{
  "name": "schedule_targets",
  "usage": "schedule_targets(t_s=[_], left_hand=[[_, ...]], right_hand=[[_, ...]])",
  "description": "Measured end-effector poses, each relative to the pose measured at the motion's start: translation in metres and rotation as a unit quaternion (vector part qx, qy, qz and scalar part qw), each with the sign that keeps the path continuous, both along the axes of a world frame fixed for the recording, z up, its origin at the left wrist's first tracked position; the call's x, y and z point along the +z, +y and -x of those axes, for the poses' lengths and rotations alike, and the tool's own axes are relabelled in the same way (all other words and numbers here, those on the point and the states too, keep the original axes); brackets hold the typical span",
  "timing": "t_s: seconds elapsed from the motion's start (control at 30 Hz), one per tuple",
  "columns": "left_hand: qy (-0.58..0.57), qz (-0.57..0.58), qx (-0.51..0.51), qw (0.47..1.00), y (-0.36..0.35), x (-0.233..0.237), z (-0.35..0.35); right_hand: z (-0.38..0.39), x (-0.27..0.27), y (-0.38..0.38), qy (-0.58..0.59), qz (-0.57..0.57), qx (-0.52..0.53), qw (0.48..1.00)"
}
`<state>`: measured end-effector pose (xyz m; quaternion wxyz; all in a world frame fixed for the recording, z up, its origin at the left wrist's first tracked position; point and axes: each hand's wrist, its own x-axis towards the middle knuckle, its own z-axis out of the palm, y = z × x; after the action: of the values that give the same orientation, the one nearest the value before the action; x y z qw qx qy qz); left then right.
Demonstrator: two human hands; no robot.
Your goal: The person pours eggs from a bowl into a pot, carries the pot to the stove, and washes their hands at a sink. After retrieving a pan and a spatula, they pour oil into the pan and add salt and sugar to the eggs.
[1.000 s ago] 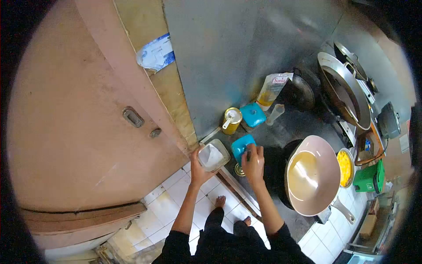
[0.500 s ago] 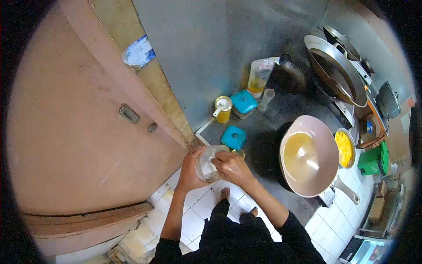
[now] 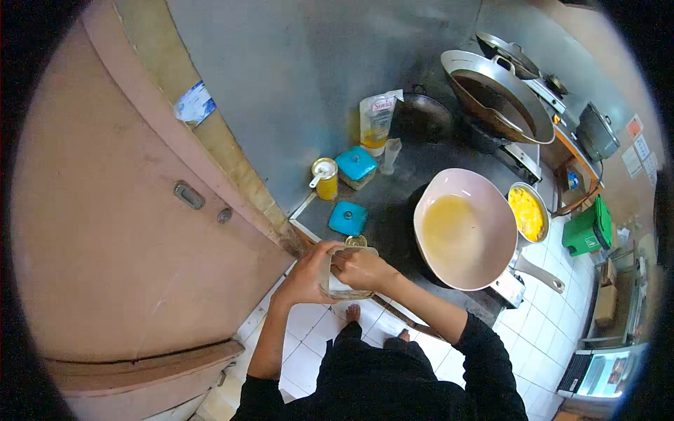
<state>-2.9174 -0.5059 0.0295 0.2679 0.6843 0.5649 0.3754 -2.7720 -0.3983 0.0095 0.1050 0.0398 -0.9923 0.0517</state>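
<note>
Dark countertop [image 3: 393,203], crowded around pink pan [image 3: 493,242]. Left of pan: box [image 3: 351,295] gripped by left hand [image 3: 305,278], right hand [image 3: 363,269] inside, its hold unclear; blue lid [image 3: 348,219], tin [image 3: 326,186]. Behind: wok [image 3: 524,92]. Right: bowl [image 3: 545,215].

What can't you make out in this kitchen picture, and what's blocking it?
All in the head view:
Right hand: its fingertips are hidden by the hand itself inside the clear container, so whether its grip holds anything is unclear.
Lidded container: contents covered by its blue lid.
Wall papers: writing too small to read.
Door: left side cut off by the dark lens border.
</note>
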Motion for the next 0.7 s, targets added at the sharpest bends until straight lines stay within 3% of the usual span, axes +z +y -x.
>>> schedule_targets(t_s=[0.23, 0.3, 0.37, 0.47, 0.53, 0.7], left_hand=[[0.034, -0.005, -0.054, 0.998, 0.01, 0.008, -0.017], [0.052, 0.052, -0.029, 0.997, 0.011, 0.016, -0.028], [0.067, 0.038, -0.036, 0.996, 0.008, 0.021, -0.039], [0.12, 0.018, -0.007, 0.993, -0.005, 0.029, -0.058], [0.143, 0.034, 0.034, 0.988, -0.013, 0.048, -0.086], [0.193, -0.032, 0.082, 0.977, -0.031, 0.037, -0.172]], right_hand=[[-0.019, -0.007, -0.001, 0.012, -0.037, -0.012, 0.999], [-0.024, -0.008, -0.003, 0.02, -0.033, -0.039, 0.998], [-0.039, -0.008, -0.01, 0.031, -0.029, -0.056, 0.998], [-0.073, 0.011, -0.02, 0.131, -0.016, -0.076, 0.988], [-0.112, 0.041, -0.032, 0.151, 0.088, -0.107, 0.979], [-0.208, 0.04, -0.037, 0.169, 0.14, -0.133, 0.966]])
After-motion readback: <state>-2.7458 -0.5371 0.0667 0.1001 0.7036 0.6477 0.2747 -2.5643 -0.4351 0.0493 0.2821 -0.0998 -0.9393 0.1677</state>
